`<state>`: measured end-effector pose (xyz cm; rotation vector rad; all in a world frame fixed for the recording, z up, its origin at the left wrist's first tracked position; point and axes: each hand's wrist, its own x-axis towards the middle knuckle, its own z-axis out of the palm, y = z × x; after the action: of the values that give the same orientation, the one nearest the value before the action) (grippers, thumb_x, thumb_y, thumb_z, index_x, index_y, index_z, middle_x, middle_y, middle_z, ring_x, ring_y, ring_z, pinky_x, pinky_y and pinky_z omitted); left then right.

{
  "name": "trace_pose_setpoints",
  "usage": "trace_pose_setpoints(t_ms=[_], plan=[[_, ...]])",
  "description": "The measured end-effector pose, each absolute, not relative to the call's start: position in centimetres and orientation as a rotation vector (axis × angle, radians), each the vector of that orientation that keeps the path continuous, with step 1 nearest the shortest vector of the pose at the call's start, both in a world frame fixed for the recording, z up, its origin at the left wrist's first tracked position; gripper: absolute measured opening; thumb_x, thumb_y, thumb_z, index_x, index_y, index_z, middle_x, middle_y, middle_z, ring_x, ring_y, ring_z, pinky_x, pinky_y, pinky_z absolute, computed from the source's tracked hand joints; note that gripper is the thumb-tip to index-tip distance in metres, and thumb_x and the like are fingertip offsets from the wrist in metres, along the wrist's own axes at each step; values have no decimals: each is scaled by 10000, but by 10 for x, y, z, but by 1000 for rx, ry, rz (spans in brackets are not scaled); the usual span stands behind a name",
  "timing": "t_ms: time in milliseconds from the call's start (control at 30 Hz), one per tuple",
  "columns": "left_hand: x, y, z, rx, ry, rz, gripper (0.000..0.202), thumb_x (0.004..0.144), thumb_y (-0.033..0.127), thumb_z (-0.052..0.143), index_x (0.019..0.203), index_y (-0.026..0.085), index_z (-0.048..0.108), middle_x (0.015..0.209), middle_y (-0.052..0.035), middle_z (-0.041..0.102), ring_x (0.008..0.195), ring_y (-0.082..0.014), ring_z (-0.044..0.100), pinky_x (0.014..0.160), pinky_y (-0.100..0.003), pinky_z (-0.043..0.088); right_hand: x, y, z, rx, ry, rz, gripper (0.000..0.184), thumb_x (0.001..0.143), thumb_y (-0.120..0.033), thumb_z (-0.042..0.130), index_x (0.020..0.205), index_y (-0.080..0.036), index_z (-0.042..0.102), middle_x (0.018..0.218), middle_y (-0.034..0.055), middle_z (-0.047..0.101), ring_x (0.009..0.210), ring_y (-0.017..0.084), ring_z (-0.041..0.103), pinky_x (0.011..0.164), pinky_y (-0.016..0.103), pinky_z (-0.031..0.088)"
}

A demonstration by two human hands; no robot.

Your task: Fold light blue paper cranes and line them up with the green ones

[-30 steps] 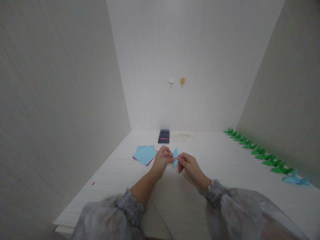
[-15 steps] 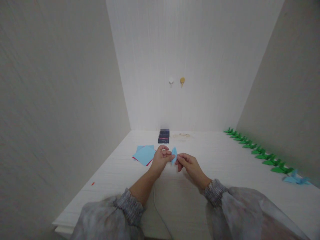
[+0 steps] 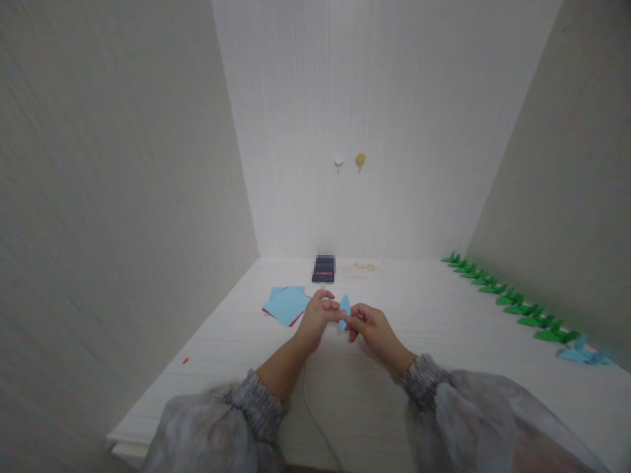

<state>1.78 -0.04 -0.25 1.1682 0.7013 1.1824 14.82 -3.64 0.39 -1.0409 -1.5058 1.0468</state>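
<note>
A small folded piece of light blue paper (image 3: 345,306) is held between both hands above the white table (image 3: 434,315). My left hand (image 3: 318,316) pinches its left side with thumb and fingertips. My right hand (image 3: 371,323) pinches its lower right edge, fingers curled. The two hands touch at the paper. Much of the fold is hidden behind the fingers.
A stack of blue and red paper sheets (image 3: 286,305) lies left of the hands. A dark phone (image 3: 323,269) lies near the back wall. Several green folded paper figures (image 3: 513,304) line the right wall, with a blue one (image 3: 584,353) at the near end. A thin cable (image 3: 315,420) runs toward me.
The hands have shifted slightly and closed in on the blue paper; the visible part of it is a little smaller. Nothing else has moved.
</note>
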Motion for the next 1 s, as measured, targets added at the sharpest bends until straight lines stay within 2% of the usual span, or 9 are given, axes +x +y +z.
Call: trace_pose_setpoints(t_ms=[167, 367, 533, 633, 733, 1000], plan=[[20, -2, -3, 1197, 660, 1180, 392, 530, 236, 662, 812, 174, 396, 577, 52, 520, 504, -89, 505, 535, -226, 381, 149, -35, 1, -1044, -1463, 1002, 236, 647, -377, 558, 588, -153, 514, 478, -17, 553, 371, 85, 481, 394, 201, 363], [22, -2, -3, 1487, 861, 1272, 173, 599, 279, 609, 660, 136, 534, 616, 2, 546, 576, -94, 486, 572, -215, 366, 150, -33, 1, -1103, -1342, 918, 212, 619, -349, 592, 578, -152, 526, 500, -12, 561, 358, 85, 472, 390, 215, 372], [23, -3, -2, 1461, 817, 1240, 200, 647, 319, 567, 715, 131, 578, 640, -13, 584, 602, -104, 513, 607, -221, 384, 150, -33, -2, -1035, -1388, 897, 175, 648, -320, 577, 678, -151, 539, 544, -20, 551, 412, 87, 502, 436, 212, 395], [23, -5, 0, 1402, 789, 1213, 219, 609, 306, 610, 729, 125, 583, 667, -21, 608, 627, -113, 537, 635, -229, 396, 150, -32, -6, -997, -1424, 909, 171, 669, -316, 557, 721, -157, 525, 539, -32, 528, 429, 87, 504, 444, 209, 403], [24, -6, 0, 1339, 770, 1183, 262, 548, 277, 662, 742, 124, 578, 661, -19, 619, 613, -114, 547, 623, -228, 401, 151, -31, -7, -981, -1458, 911, 174, 686, -313, 539, 763, -159, 516, 575, -26, 531, 437, 82, 499, 442, 209, 411], [21, -6, 4, 1313, 750, 1127, 237, 586, 311, 625, 712, 110, 623, 615, -14, 608, 560, -91, 512, 584, -215, 384, 153, -26, -10, -975, -1429, 741, 207, 694, -313, 525, 841, -197, 437, 631, -36, 488, 443, 71, 471, 423, 196, 403]])
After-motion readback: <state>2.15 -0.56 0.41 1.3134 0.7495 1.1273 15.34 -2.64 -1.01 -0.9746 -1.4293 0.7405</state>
